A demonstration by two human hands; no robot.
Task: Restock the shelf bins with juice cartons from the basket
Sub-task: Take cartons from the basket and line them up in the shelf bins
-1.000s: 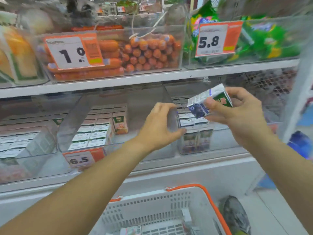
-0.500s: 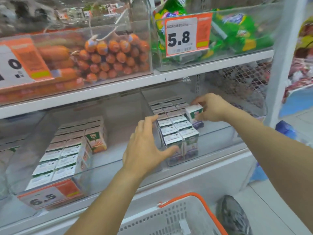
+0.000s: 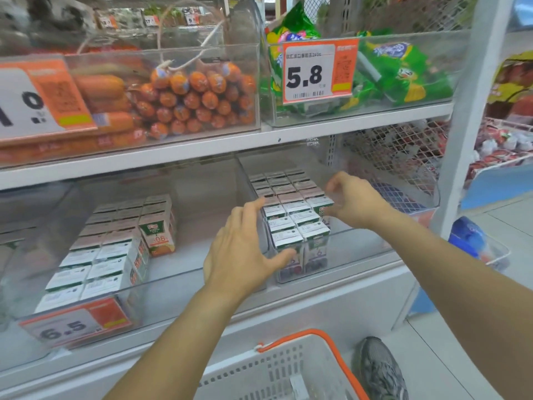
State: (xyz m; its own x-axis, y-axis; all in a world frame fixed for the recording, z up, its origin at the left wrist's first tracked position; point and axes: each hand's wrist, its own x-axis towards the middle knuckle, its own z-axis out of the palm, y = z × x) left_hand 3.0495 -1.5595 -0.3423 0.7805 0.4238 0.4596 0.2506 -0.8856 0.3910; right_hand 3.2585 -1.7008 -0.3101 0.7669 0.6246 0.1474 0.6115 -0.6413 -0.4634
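Purple-labelled juice cartons [image 3: 291, 223] stand in rows in a clear shelf bin [image 3: 360, 249] on the lower shelf. My left hand [image 3: 245, 249] rests open against that bin's front left corner, thumb across the front wall. My right hand [image 3: 356, 202] hovers inside the bin, its fingers loosely curled beside the rightmost carton [image 3: 320, 204], which stands in the row. The white basket [image 3: 288, 368] with an orange handle sits below, at the bottom edge; its contents are mostly out of view.
A second clear bin [image 3: 178, 272] to the left holds orange juice cartons [image 3: 157, 235] behind a 6.5 price tag [image 3: 72, 324]. The upper shelf [image 3: 202, 151] carries bins of sausages and green snack bags. A white upright [image 3: 467, 140] bounds the shelf's right side. My shoe [image 3: 380, 368] is on the floor.
My right hand carried a carton into the bin, set it upright in the right column and loosened its grip. The view has moved closer to the lower shelf. My left hand stayed on the bin.
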